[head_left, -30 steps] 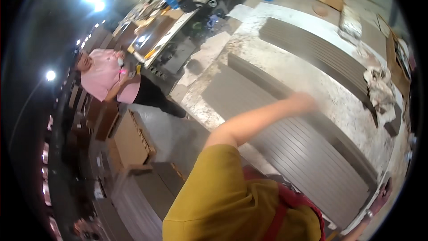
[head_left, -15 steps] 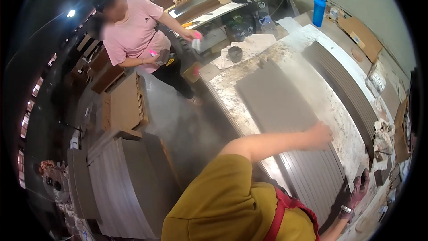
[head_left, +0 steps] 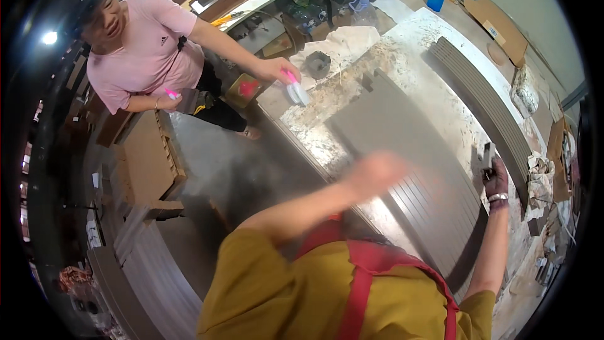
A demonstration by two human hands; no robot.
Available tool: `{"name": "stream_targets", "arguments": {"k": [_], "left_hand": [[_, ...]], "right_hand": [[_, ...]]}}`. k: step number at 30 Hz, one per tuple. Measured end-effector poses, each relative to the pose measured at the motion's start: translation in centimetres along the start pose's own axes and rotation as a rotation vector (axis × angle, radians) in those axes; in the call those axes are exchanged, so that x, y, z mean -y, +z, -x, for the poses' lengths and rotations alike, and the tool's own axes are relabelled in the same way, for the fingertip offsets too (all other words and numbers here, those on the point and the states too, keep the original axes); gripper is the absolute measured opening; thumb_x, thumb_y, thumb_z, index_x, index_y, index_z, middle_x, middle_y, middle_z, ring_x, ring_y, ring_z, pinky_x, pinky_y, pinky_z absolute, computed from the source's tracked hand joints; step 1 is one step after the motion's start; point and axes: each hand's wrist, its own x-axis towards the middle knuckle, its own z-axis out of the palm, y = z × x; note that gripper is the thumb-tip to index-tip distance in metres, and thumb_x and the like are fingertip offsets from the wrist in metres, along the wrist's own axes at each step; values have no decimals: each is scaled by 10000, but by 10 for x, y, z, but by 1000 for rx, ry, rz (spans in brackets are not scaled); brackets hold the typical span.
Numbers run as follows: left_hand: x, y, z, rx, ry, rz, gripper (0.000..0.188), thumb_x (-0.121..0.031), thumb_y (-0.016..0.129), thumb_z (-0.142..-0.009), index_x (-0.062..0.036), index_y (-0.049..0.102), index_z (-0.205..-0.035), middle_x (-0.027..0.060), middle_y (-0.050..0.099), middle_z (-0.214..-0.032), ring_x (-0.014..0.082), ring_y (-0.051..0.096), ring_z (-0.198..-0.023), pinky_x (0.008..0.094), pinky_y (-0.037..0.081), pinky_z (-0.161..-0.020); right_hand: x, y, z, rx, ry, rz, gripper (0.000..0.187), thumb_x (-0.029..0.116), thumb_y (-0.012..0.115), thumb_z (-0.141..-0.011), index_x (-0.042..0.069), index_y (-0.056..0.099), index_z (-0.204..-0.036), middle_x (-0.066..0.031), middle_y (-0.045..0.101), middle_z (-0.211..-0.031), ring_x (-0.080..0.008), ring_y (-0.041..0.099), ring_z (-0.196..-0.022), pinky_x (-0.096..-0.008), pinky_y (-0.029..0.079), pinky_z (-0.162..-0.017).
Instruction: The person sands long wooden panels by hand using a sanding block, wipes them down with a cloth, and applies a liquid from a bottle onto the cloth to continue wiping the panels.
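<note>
A long grey panel [head_left: 402, 123], its near part grooved, lies across the worktable. Over the panel's near left edge is my left hand [head_left: 380, 173], bare and smeared by motion, so its fingers cannot be made out. My right hand [head_left: 496, 178], in a dark stained glove with a silver band at the wrist, is closed around a small grey block [head_left: 488, 153] beyond the panel's right edge. To its right stands a stack of ridged grey strips [head_left: 481, 97] along the table.
A person in a pink shirt [head_left: 154, 31] at the far left holds a white brush with a pink handle [head_left: 297, 90] by the table corner. A round grey tin [head_left: 318, 64] rests on a cloth. Crumpled rags [head_left: 540, 176] lie at right; stacked boards [head_left: 167, 264] stand left.
My left hand has swung left across the panel. My right hand has moved farther up the table with the block. The co-worker's brush has come nearer the table corner; the whole view has shifted.
</note>
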Motion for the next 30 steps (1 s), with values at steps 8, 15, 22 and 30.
{"name": "stream_targets", "arguments": {"k": [8,15,22,30], "left_hand": [[181,-122,111,-652,-982,-18,336,-234,658,-854,16,584,-1066,90,631,-934,184,596,-951,298,453,-841],[207,-102,69,-450,-1151,-190,712,-471,737,-695,-23,510,-1199,232,567,-1122,383,552,-1051,431,434,-879],[188,-83,8,-292,-1582,-509,1090,-593,738,-642,-159,158,-1457,193,385,-1356,370,332,-1279,543,317,-960],[198,-74,6,-387,-1690,-609,961,-374,740,-725,-208,147,-1463,150,461,-1288,310,429,-1205,479,319,-975]], "right_hand": [[-9,128,-11,144,72,82,251,272,695,-809,154,646,-1024,15,636,-897,-130,560,-757,-289,454,-656],[-18,186,-9,243,-19,201,266,212,603,-875,99,605,-1115,6,641,-922,-118,589,-800,-269,477,-675],[-27,194,-12,311,-27,190,347,251,655,-837,130,596,-1157,0,613,-1023,-123,533,-865,-281,431,-712],[-21,190,-6,382,-57,156,348,239,624,-862,118,574,-1185,6,617,-1006,-104,547,-844,-255,446,-711]]}}
